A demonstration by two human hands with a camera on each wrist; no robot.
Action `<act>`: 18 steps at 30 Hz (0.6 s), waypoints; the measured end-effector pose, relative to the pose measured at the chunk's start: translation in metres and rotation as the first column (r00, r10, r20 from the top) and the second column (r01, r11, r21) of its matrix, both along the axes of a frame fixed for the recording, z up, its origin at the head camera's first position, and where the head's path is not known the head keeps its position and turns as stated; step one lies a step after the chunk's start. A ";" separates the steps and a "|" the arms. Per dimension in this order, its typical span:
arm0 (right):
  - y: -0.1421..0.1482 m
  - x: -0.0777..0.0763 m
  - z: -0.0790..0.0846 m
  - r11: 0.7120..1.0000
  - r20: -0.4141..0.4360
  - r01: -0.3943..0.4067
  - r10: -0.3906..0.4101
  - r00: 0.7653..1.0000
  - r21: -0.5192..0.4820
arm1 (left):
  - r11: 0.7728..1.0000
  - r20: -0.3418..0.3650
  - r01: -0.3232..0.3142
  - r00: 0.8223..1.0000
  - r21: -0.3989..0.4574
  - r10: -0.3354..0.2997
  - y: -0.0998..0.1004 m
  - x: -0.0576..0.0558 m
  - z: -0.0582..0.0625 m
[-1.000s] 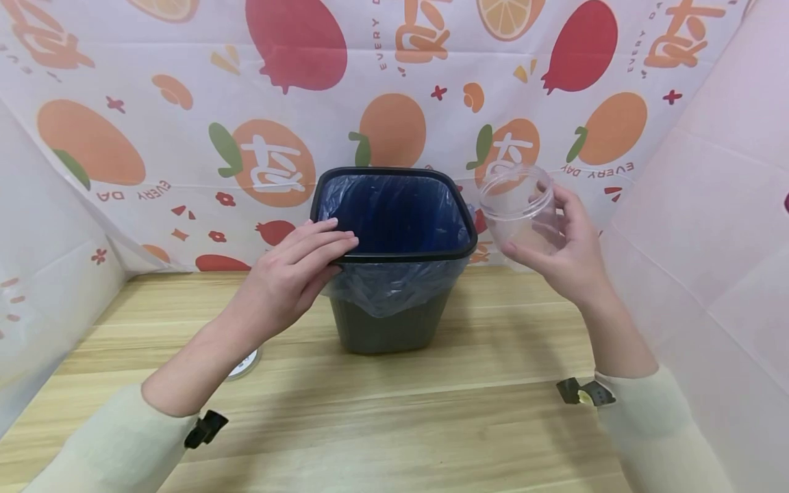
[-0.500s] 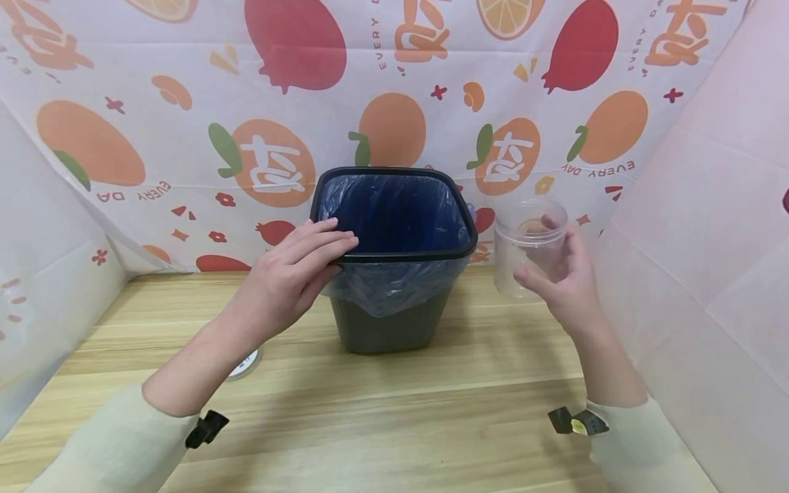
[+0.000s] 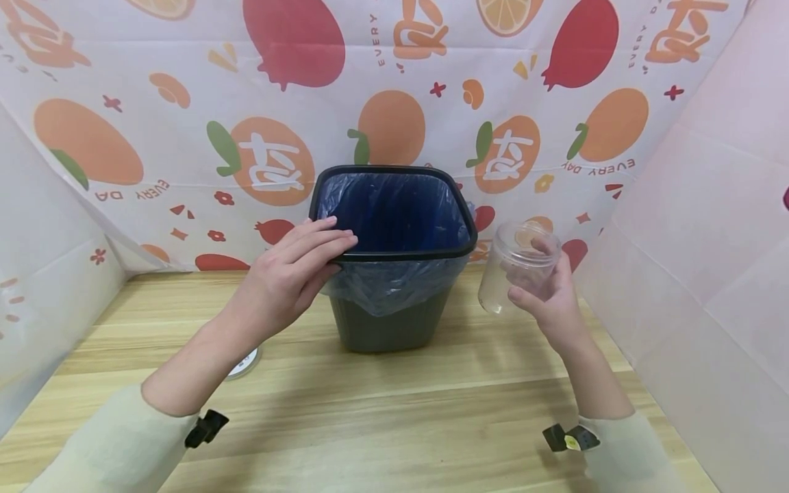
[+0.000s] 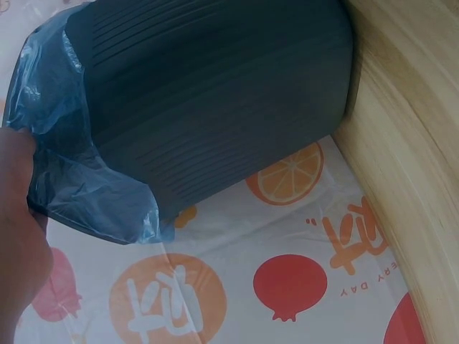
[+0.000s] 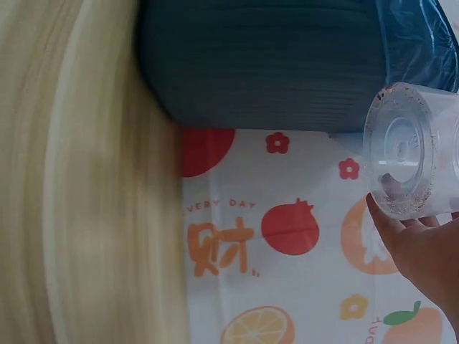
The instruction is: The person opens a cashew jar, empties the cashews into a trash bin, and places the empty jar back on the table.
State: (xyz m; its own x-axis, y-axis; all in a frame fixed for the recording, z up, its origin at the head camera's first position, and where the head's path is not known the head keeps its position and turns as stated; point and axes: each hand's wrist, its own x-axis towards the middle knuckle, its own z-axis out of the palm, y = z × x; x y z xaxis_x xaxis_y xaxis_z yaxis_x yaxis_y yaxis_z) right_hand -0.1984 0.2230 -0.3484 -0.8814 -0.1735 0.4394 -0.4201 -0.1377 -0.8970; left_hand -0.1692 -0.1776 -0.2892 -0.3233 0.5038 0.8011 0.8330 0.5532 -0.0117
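A dark trash can with a translucent blue liner folded over its black rim stands at the back wall. My left hand holds its near-left rim, fingers lying over the edge and thumb on the outside, against the liner. Right of the can, my right hand grips a clear plastic jar without a lid. The jar is raised above the table and leans, base towards the can, mouth up. In the right wrist view, small brownish specks dot the edge of the jar's base. No contents are visible inside it.
A round, flat, lid-like disc with a white printed top lies on the wooden table, partly hidden by the left forearm. Fruit-print sheeting hangs close behind the can, and a pale side wall rises right of the jar.
The jar, at first tilted high with its mouth towards the can, has come down and turned mouth-up; its base has since swung left. My left hand keeps its place on the rim.
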 end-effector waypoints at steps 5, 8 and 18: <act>0.001 0.000 -0.007 1.000 -0.006 -0.018 0.018 1.000 0.003 | 1.000 -0.001 0.002 1.000 -0.002 -0.002 0.000 0.000 0.000; 0.001 0.000 -0.014 1.000 0.012 -0.021 0.020 1.000 0.023 | 1.000 0.000 0.003 1.000 0.000 -0.003 0.000 0.000 0.001; -0.002 -0.001 -0.037 0.997 0.059 -0.026 0.022 0.998 0.076 | 1.000 0.000 0.002 1.000 0.000 -0.002 0.000 0.000 0.000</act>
State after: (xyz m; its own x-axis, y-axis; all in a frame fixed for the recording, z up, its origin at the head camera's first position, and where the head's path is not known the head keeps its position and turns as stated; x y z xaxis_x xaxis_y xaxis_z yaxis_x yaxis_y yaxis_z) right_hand -0.1994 0.2212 -0.3858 -0.9000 -0.2264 0.3724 -0.3646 -0.0771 -0.9280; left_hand -0.1693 -0.1775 -0.2888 -0.3217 0.5046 0.8011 0.8343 0.5512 -0.0122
